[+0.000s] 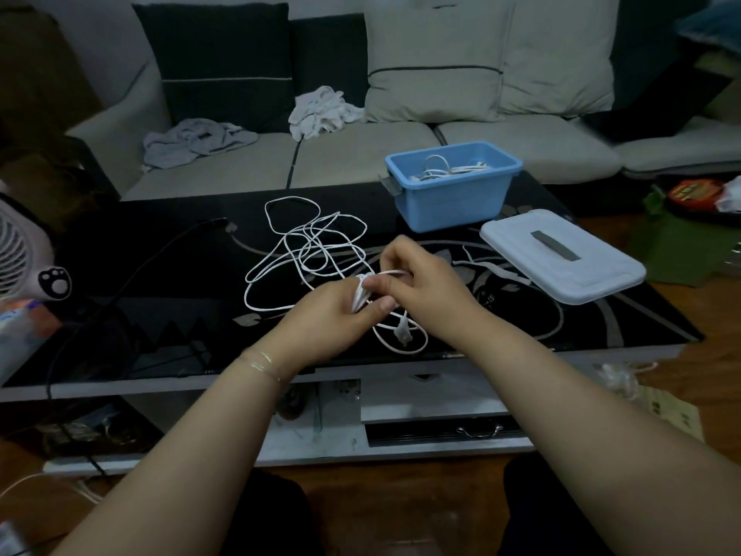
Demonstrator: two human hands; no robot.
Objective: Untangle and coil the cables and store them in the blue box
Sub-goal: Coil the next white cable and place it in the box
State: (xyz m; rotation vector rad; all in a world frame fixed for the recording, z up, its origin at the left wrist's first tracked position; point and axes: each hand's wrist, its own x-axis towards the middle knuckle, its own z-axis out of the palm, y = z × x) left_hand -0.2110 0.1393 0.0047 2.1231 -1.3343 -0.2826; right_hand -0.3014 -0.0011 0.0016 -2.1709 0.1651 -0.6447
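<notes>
Your left hand (324, 315) pinches a few folded turns of the white cable (308, 250); your right hand (417, 278) pinches the strand beside it. The rest sprawls knotted toward the blue box (453, 194). Pulling fast could tighten those crossings.

You have a grey sofa (361, 154) behind the table, with crumpled cloths (198, 140) on its seat. A white fan (20, 250) stands at your left.

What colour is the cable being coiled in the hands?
White cable, seen in the head view; both hands hold it.
</notes>
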